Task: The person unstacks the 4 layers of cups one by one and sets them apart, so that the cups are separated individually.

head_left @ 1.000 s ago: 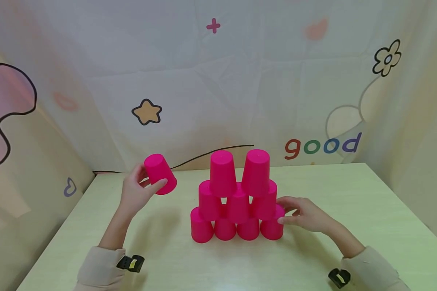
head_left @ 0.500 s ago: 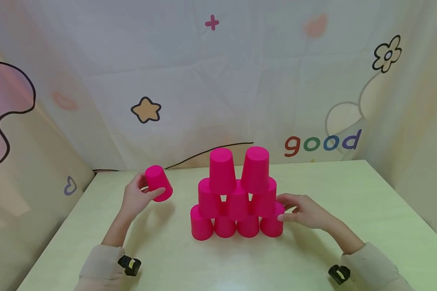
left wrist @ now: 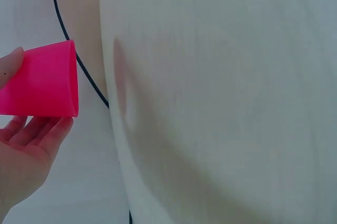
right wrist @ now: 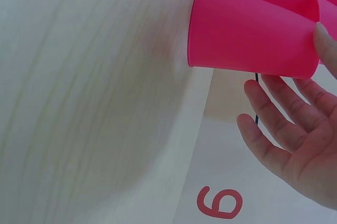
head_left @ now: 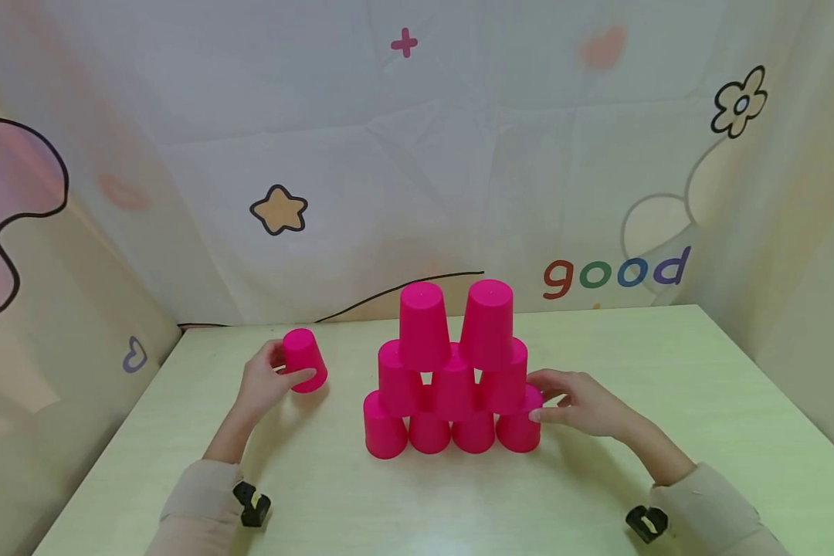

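A pink cup (head_left: pixel 304 361), upside down and slightly tilted, is held by my left hand (head_left: pixel 262 380) at the left, close over the table. In the left wrist view, the thumb lies along one side of this cup and the fingers along the other, and its rim shows a gap to the tabletop. More upside-down pink cups form a stepped pyramid (head_left: pixel 453 386) in the middle, with two cups on its top row. At its lower right corner my right hand (head_left: pixel 584 403) holds the end cup (right wrist: pixel 253 34) lightly between thumb and fingers; the outer fingers stand off it.
The pale wooden table (head_left: pixel 417 502) runs back to a printed cloth backdrop (head_left: pixel 347 154), which also covers both sides. Dark wrist bands (head_left: pixel 253 506) sit at the sleeves. The pyramid's upper cups rest across the gaps of the rows below.
My left hand has lowered its cup toward the table and tipped it more upright. The right hand and the pyramid have stayed in place.
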Motion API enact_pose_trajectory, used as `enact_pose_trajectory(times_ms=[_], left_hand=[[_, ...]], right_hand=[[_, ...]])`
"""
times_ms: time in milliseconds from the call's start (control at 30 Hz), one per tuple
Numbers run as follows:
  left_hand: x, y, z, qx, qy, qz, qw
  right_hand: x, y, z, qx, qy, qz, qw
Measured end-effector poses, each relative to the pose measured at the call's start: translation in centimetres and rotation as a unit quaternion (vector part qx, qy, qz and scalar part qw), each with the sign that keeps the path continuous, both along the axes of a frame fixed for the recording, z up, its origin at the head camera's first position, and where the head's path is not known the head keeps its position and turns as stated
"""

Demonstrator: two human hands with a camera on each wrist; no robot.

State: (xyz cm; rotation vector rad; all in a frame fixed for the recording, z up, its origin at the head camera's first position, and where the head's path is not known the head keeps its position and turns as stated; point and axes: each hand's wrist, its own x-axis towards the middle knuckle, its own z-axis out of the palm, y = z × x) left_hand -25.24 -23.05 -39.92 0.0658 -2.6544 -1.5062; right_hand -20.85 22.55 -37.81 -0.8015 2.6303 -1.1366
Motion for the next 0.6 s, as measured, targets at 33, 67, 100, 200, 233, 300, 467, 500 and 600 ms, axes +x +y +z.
enact_pose_trajectory(times_ms=[33, 67, 100, 200, 233, 300, 467, 500, 600], left_hand=[[-0.1, -0.1, -0.1, -0.001, -0.005, -0.001, 1.0000], [-0.2, -0.2, -0.2, -0.002, -0.009, -0.004, 0.9999], [-0.4, -0.3, -0.3, -0.003, -0.013, -0.006, 0.9999], [-0.7, -0.4, -0.6, -0.007, -0.019, -0.013, 0.9997], [-0.9, -0.5, -0.7, -0.008, -0.021, -0.013, 0.9997], [-1.0, -0.5, -0.9, -0.017, -0.025, -0.014, 0.9995], [-1.3, -0.8, -1.2, -0.041, -0.038, -0.019, 0.9983], [-1.3, -0.9, -1.2, -0.044, -0.041, -0.020, 0.9980], [-1.3, -1.0, -1.3, -0.044, -0.047, -0.020, 0.9977]], right_hand=[[0.0, 0.0, 0.0, 0.000, -0.001, 0.000, 1.0000], [0.0, 0.0, 0.0, -0.001, -0.001, 0.001, 1.0000], [0.0, 0.0, 0.0, -0.001, -0.002, 0.001, 1.0000], [0.0, 0.0, 0.1, -0.002, -0.003, 0.002, 1.0000], [0.0, 0.0, 0.1, -0.003, -0.004, 0.002, 1.0000], [0.0, 0.0, 0.1, -0.004, -0.004, 0.003, 1.0000], [0.0, 0.0, 0.0, -0.003, -0.003, 0.004, 1.0000], [0.0, 0.0, 0.0, -0.003, -0.003, 0.003, 1.0000], [0.0, 0.0, 0.1, -0.001, -0.004, 0.001, 1.0000]])
